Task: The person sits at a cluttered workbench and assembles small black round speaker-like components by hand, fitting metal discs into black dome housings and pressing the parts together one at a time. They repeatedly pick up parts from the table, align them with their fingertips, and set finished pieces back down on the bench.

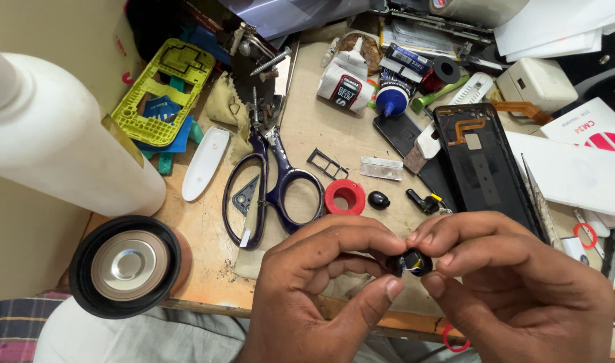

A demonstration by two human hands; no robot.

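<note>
A small black rounded plastic part with a glint of yellow at its middle (410, 262) sits low in the view, just above the near edge of the bench (321, 134). Both hands pinch it between them. The left hand (321, 289) has its thumb under the part and its fingers (361, 238) curled over the top. The right hand (515, 282) meets it from the other side, thumb and fingers closed narrowly on the same piece. The part looks light, hard and smooth, so it is probably slippery and easily dropped; holding it by its rounded outer rim, as both hands do, seems the safest grip.

Just beyond the hands lie a red plastic ring (345, 196), a small black oval bead-like piece (378, 199) and a pair of dark blue-handled scissors (270, 181). To the right rests a black phone back frame with an orange flex strip (485, 168). To the left stand a large white plastic bottle (52, 134) and a round black-rimmed metal lid (126, 265). Further back lies a yellow-green plastic phone frame (166, 91).
</note>
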